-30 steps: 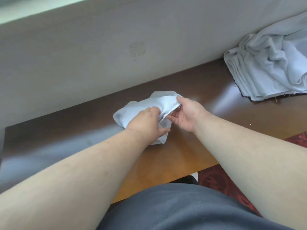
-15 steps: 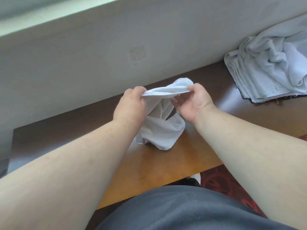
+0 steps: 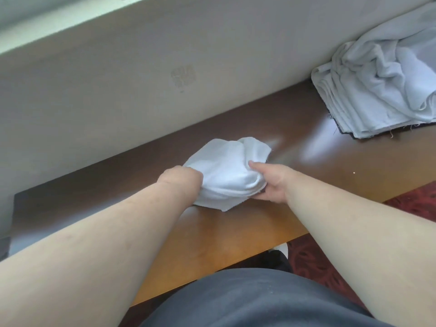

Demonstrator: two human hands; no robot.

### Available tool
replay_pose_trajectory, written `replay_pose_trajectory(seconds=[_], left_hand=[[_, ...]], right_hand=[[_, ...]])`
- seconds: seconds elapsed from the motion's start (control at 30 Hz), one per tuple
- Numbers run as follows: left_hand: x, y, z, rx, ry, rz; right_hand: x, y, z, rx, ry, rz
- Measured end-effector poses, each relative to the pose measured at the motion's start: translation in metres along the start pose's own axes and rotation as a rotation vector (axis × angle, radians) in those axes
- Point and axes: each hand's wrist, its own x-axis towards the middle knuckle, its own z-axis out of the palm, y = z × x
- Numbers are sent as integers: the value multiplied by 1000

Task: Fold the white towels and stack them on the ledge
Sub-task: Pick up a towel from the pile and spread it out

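Small white towel [image 3: 226,175], bunched on the brown ledge [image 3: 236,232] near the wall, gripped at its left side by the left hand [image 3: 181,182] and pinched at its right edge by the right hand [image 3: 271,185]. Probably light, soft, floppy, shapeless; best held by corners or hems. Pile of other towels [image 3: 377,90] well apart, far right.

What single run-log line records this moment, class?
left hand: grips small white cloth towel | right hand: grips same towel | towel: bunched on brown wooden ledge | white towel pile: far right
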Motion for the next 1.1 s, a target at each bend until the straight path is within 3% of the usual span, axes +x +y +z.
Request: replay_pose_trajectory(seconds=[0.13,0.2,0.27,0.33,0.43,0.57,0.67,0.83,0.93,1.1], left_hand=[[12,19,4,-40,-200,67],[22,27,-8,-265,-46,43],[35,35,-21,-505,245,41],[52,47,-32,-603,390,124],[75,67,-43,-531,361,219],[104,72,-34,-511,156,-21],[115,68,-22,-451,83,-54],[113,67,-6,-338,286,14],[107,58,2,-224,459,92],[96,36,5,-112,448,385]], right_hand=[[7,15,-3,-284,145,-124],[7,16,-3,-331,142,-173],[11,19,-5,-206,40,-120],[14,19,-8,-103,-28,-52],[20,22,-15,-124,26,-28],[35,20,-30,-405,374,-201],[48,4,-37,-387,448,-276],[71,-34,-20,-302,451,-144],[84,-38,-11,-218,396,-228],[69,-32,-29,-200,679,-386]])
